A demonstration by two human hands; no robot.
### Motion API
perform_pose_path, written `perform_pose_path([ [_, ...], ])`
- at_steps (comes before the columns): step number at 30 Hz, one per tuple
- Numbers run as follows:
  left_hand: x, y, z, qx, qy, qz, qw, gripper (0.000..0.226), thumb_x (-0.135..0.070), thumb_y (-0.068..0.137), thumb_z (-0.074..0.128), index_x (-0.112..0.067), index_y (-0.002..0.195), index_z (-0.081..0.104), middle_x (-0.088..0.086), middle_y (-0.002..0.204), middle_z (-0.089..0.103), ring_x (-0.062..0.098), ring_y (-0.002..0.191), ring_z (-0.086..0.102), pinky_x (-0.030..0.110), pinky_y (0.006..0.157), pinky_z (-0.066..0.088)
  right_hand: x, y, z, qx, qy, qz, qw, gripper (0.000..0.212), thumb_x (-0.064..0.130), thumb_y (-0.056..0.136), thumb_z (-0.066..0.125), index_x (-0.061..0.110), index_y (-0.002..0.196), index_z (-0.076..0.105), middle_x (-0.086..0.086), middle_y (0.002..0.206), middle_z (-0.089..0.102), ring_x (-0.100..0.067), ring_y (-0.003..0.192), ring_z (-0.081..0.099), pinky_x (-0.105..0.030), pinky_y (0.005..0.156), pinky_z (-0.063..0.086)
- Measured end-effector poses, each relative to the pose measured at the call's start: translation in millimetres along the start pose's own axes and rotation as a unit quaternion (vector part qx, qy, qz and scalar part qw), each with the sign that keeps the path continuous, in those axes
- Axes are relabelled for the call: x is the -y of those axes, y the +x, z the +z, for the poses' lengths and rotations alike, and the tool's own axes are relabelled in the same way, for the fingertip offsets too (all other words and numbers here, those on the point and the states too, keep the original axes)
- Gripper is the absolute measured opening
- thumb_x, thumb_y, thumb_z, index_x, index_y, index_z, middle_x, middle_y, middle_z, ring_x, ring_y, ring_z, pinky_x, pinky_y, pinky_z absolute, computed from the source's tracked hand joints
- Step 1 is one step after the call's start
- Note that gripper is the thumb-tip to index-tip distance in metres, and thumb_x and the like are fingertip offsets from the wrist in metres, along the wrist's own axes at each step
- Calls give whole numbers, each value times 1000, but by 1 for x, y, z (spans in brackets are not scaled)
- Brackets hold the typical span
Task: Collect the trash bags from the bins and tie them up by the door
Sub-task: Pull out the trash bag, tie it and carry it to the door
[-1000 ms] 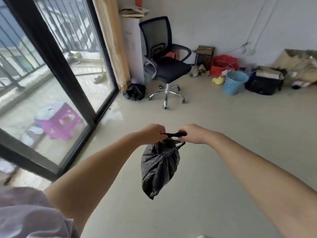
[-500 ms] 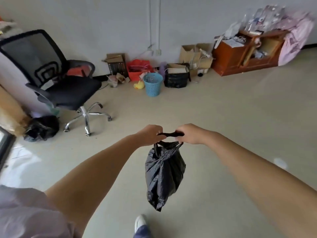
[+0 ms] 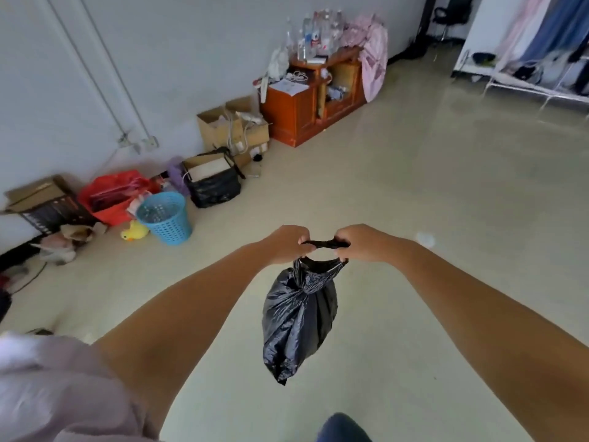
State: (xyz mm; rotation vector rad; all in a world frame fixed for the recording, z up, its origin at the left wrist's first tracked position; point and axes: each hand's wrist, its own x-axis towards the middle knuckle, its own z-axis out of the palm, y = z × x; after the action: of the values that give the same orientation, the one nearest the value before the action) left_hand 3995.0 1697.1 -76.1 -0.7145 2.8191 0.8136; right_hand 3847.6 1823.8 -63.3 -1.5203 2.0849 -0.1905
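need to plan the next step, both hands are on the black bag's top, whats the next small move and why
Probably pull the two ends apart to cinch the knot. The left hand and right hand each grip an end of the black trash bag, whose neck is already gathered while it hangs clear of the floor.

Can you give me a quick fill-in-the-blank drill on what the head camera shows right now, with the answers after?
1. The left hand and right hand together grip the top of a ____ trash bag.
2. The bag hangs in the air above the ____.
3. Beside the blue basket lies a ____ toy duck.
4. Bottles stand on a ____ cabinet.

Answers: black; floor; yellow; wooden
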Motion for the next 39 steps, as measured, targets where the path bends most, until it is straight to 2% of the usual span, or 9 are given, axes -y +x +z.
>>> perform_pose_path([
  [2,5,50,-16,3,2,19,1000,20,-29,96,48,-12,85,49,1,83,53,20,82,48,27,64,35,-21,31,-21,-16,11,16,1000,8,13,86,52,15,80,58,0,73,54,-15,63,46,-26,54,32],
  [6,16,156,-45,19,21,41,999,21,-32,96,48,-17,81,49,-7,75,47,20,79,49,27,64,35,-70,101,-64,-29,20,32,999,8,14,85,53,16,77,56,-2,75,55,-17,63,46,-27,55,32],
  [9,19,239,-70,21,25,51,998,23,-31,97,47,-17,79,48,-3,77,49,20,79,47,25,62,33,-112,157,-107,-37,28,33,998,11,15,85,52,18,75,54,-2,79,59,-15,63,47,-25,55,33],
  [12,16,320,-99,13,22,62,998,22,-29,97,47,-10,85,50,5,88,54,20,82,47,26,65,34,-150,209,-159,-40,33,36,998,12,14,87,51,17,76,53,3,71,54,-11,59,44,-23,53,31],
  [16,10,423,-132,-2,5,65,998,21,-27,98,46,-11,86,49,5,88,52,20,82,47,20,62,33,-199,276,-221,-51,22,47,997,11,12,88,49,13,77,51,5,67,48,-10,58,42,-22,52,29],
  [24,20,654,-187,-6,11,87,996,21,-23,98,42,-8,85,48,10,82,51,21,74,45,30,64,33,-312,438,-332,-86,7,85,993,9,15,91,49,10,84,51,6,66,48,-8,57,42,-20,51,29],
  [28,32,772,-225,12,22,101,995,21,-23,99,41,-7,86,48,1,71,46,21,74,45,26,57,31,-365,527,-392,-93,-8,104,990,11,16,91,50,9,83,50,5,67,46,-18,69,46,-22,54,30],
  [32,37,877,-272,18,17,114,993,21,-23,99,41,-8,87,48,2,72,48,19,67,44,25,55,31,-411,606,-458,-102,-1,122,987,13,18,93,51,10,83,48,5,68,43,-20,75,45,-21,55,29],
  [39,28,1070,-329,-2,18,133,991,21,-23,99,42,-10,84,47,-1,66,46,16,57,42,27,52,31,-509,727,-564,-133,8,145,980,21,24,94,51,13,77,47,-6,82,61,-21,78,51,-20,58,32],
])
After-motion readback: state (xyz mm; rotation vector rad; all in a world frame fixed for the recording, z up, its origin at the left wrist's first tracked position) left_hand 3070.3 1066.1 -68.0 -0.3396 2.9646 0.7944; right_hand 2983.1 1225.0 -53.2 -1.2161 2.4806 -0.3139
